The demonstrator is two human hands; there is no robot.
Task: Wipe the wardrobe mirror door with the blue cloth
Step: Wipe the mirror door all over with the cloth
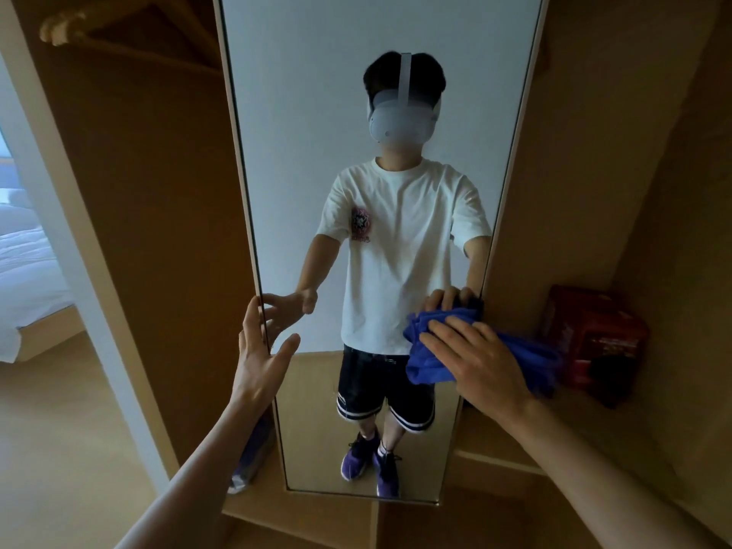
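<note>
The tall wardrobe mirror door (317, 112) stands straight ahead in a thin white frame and reflects a person in a white T-shirt and dark shorts. My right hand (481, 360) lies flat on the bunched blue cloth (429, 362), pressing it against the glass near the mirror's right edge, at about mid-height. My left hand (259, 350) has its fingers spread on the mirror's left edge; the fingers reach around the frame and the thumb rests on the glass.
A red box (594, 342) sits on a wooden shelf just right of the mirror. Wooden wardrobe panels (158, 192) flank the door. A wooden hanger (79, 21) hangs at upper left. A bed with white bedding (27, 271) shows through the opening at far left.
</note>
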